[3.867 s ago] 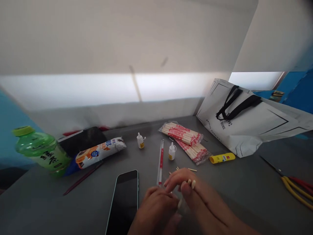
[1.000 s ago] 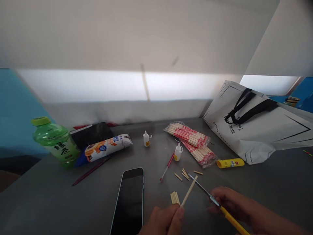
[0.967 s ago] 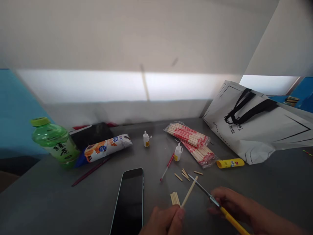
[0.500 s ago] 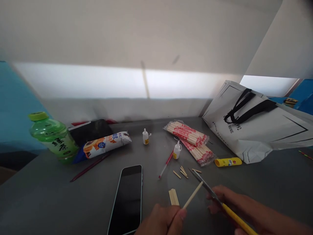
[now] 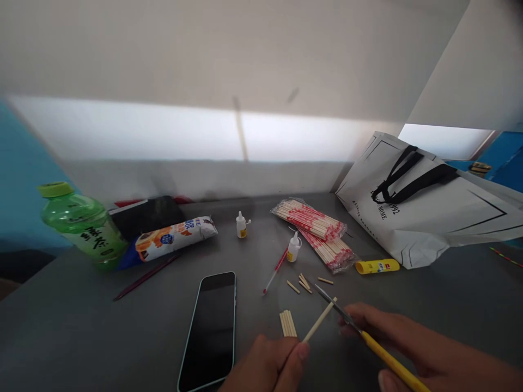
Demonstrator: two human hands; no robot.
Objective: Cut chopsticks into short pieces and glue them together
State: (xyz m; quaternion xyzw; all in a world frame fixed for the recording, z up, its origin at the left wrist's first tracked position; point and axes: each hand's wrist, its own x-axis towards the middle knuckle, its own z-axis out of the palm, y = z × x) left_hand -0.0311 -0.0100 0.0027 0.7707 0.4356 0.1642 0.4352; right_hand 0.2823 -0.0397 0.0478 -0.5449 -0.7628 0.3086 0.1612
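My left hand (image 5: 272, 365) pinches a thin wooden stick (image 5: 321, 320) between thumb and fingers, its free end pointing up and to the right. In my right hand (image 5: 392, 340) is a pair of scissors (image 5: 347, 316) with a yellow handle. Its blades meet the stick close to the tip; whether they have cut into it I cannot tell. Beside my left hand lies a row of several wooden sticks (image 5: 288, 323), partly hidden by the hand. Short cut pieces (image 5: 304, 282) are scattered just beyond the scissors.
A phone (image 5: 210, 326) lies left of my hands. Farther back are two small glue bottles (image 5: 241, 226), a red pen (image 5: 275, 271), plastic-wrapped stick bundles (image 5: 308, 219) and a yellow tube (image 5: 376, 266). A green bottle (image 5: 84, 223) and snack packet (image 5: 175, 238) stand left, a white bag (image 5: 433, 207) right.
The scissor blades have drawn closer together around the stick's tip, and my right hand has moved slightly left. My left hand keeps its pinch. The whole view has shifted a little.
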